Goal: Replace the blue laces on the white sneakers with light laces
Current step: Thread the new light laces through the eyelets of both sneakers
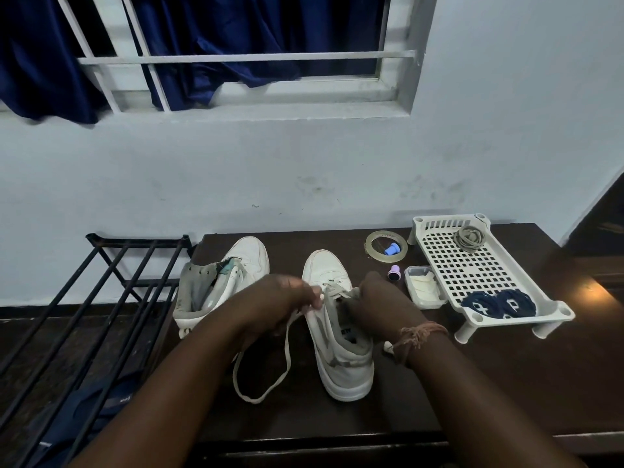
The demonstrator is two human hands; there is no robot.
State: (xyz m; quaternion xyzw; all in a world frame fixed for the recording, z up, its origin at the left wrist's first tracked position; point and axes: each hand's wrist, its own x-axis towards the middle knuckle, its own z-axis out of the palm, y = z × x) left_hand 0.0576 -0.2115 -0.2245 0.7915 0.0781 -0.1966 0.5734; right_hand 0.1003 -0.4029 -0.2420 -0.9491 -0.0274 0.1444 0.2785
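Observation:
Two white sneakers stand on a dark table (pixel 472 383). The left sneaker (pixel 236 265) has no lace and its tongue is flopped open. The right sneaker (pixel 341 359) has a light lace (pixel 287 352) threaded through its lower eyelets. My left hand (pixel 280 305) pinches one end of that lace, which loops down over the table. My right hand (pixel 378 302) grips the shoe's eyelet flap and the lace's other side. Two coiled blue laces (pixel 499 304) lie at the near end of a white slotted tray (pixel 472 265). A coiled light lace (pixel 469 238) lies at its far end.
A roll of clear tape (pixel 385 248) with a blue cap inside, a small purple item (pixel 392 272) and a shallow white tub (pixel 423 288) sit between the right sneaker and the tray. A black metal rack (pixel 101 315) stands left of the table. The wall runs behind.

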